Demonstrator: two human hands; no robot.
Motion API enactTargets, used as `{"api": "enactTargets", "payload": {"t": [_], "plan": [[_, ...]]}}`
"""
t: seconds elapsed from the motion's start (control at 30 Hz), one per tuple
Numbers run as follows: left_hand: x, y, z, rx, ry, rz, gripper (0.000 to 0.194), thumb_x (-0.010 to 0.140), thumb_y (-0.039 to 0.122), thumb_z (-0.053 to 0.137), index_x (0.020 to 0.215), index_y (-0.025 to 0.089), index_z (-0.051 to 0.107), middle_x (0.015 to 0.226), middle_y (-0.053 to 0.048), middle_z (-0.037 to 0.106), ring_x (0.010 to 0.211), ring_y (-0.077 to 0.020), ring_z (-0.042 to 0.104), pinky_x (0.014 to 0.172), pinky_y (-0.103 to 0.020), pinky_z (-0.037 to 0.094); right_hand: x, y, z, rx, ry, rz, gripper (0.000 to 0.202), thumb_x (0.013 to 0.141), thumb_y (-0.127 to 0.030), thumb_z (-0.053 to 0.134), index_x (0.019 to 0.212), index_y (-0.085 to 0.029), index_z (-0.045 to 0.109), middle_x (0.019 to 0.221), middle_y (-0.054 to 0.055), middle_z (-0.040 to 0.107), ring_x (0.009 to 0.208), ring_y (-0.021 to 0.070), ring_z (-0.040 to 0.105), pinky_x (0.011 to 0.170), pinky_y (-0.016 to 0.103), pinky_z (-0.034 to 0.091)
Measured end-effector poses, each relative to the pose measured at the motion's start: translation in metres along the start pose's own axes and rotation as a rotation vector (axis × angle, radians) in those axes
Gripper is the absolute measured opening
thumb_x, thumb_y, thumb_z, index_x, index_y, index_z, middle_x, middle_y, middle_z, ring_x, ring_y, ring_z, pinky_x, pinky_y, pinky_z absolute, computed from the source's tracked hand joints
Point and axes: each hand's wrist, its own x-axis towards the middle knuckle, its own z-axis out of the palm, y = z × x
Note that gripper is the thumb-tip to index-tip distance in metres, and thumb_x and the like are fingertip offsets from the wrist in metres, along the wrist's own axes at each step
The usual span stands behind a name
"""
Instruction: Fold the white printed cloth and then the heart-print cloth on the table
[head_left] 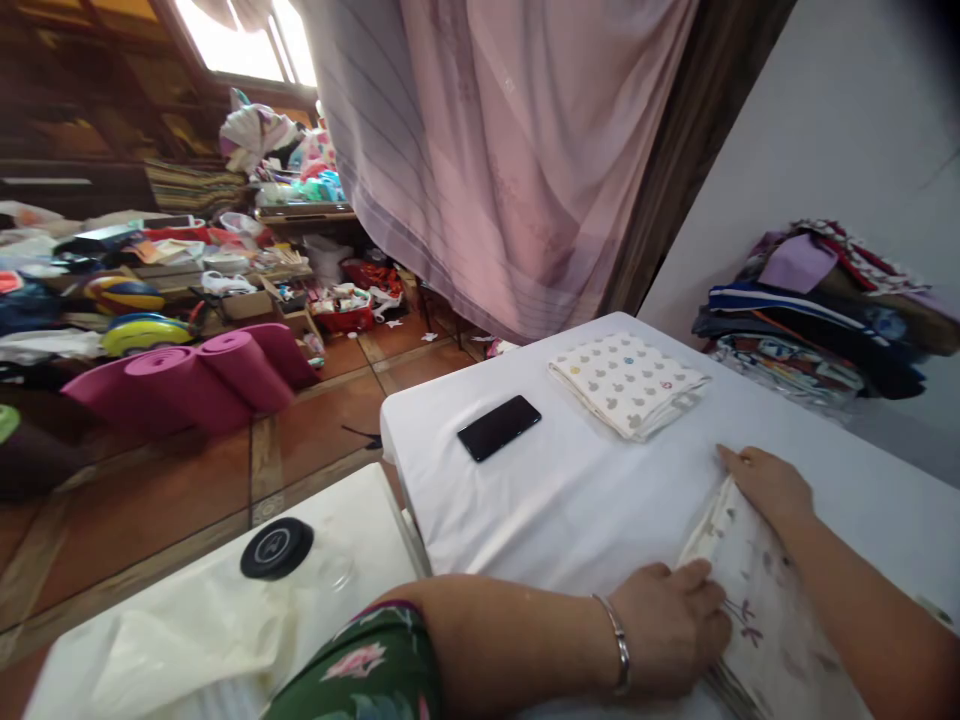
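- work lies at 4 o'clock from centre of view: thin white cloth with a sparse grey and plum print, folded edge turned toward 10 o'clock, on a white sheet-covered surface.
- left hand, silver-coloured metal bangle at the wrist, lies on the near part of that edge; fingers bent. pinching or only pressing: cannot tell.
- right hand at the cloth's far corner, thumb out toward 10 o'clock, other fingers partly hidden; grip or flat touch: cannot tell.
- handling, my judgement: fix the far corner lightly, run the near fingers along the edge so layers line up, smooth outward from the fold. thin stuff probably creeps and creases; light, even pressure suits it. mind the bangle against the weave.
- at 10 o'clock from the right hand, a neatly squared white cloth with grey motifs; beyond it, a flat black phone.
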Motion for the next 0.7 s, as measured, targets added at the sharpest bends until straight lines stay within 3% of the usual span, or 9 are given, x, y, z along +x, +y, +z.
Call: {"api": "enactTargets", "payload": {"t": [0.13, 0.27, 0.43, 0.5, 0.57, 0.7], "plan": [[0.004, -0.003, 0.009, -0.003, 0.131, 0.007, 0.03, 0.089, 0.031, 0.034, 0.105, 0.02, 0.056, 0.129, -0.01, 0.047, 0.131, -0.021, 0.027, 0.081, -0.029, 0.045, 0.004, -0.004, 0.002, 0.018, -0.036, 0.02, 0.051, 0.08, -0.062, 0.034, 0.078, -0.021, 0.065, 0.087, 0.012, 0.068, 0.08, 0.0275, 0.061, 0.063, 0.034, 0.041], [0.009, -0.005, 0.018, -0.076, 0.111, 0.023, 0.031, 0.089, 0.028, 0.034, 0.111, 0.015, 0.052, 0.128, -0.01, 0.048, 0.13, -0.0241, 0.029, 0.088, -0.032, 0.043, -0.001, -0.011, -0.001, 0.037, -0.055, 0.041, 0.05, 0.082, -0.059, 0.034, 0.084, -0.02, 0.066, 0.093, 0.012, 0.067, 0.09, 0.0261, 0.06, 0.068, 0.032, 0.04], [0.01, -0.009, 0.015, -0.159, 0.072, 0.042, 0.034, 0.088, 0.02, 0.036, 0.12, 0.011, 0.047, 0.133, -0.012, 0.045, 0.133, -0.0258, 0.026, 0.095, -0.036, 0.038, -0.003, -0.017, -0.012, 0.153, -0.035, 0.021, 0.047, 0.083, -0.055, 0.04, 0.083, -0.017, 0.067, 0.09, 0.012, 0.068, 0.09, 0.0245, 0.059, 0.073, 0.031, 0.041], [0.01, -0.011, 0.013, -0.184, 0.07, 0.047, 0.035, 0.087, 0.018, 0.038, 0.121, 0.012, 0.046, 0.135, -0.012, 0.045, 0.133, -0.0259, 0.025, 0.097, -0.037, 0.037, -0.004, -0.013, -0.018, 0.176, -0.016, 0.013, 0.053, 0.087, -0.057, 0.031, 0.092, -0.018, 0.066, 0.098, 0.01, 0.067, 0.094, 0.023, 0.059, 0.078, 0.031, 0.041], [0.009, -0.011, 0.012, -0.201, 0.08, 0.051, 0.036, 0.086, 0.017, 0.039, 0.121, 0.013, 0.046, 0.135, -0.011, 0.044, 0.133, -0.0259, 0.025, 0.098, -0.037, 0.037, -0.008, -0.008, -0.022, 0.169, 0.031, 0.021, 0.057, 0.09, -0.055, 0.021, 0.109, -0.019, 0.061, 0.118, 0.009, 0.06, 0.11, 0.0224, 0.052, 0.089, 0.033, 0.038], [0.009, -0.009, 0.014, -0.209, 0.083, 0.04, 0.036, 0.086, 0.016, 0.038, 0.121, 0.013, 0.047, 0.134, -0.011, 0.045, 0.134, -0.0256, 0.024, 0.098, -0.037, 0.036, -0.03, -0.005, -0.011, 0.136, 0.085, -0.027, 0.061, 0.091, -0.054, 0.02, 0.135, -0.016, 0.038, 0.147, 0.01, 0.027, 0.136, 0.0259, 0.017, 0.107, 0.046, 0.018]]}}
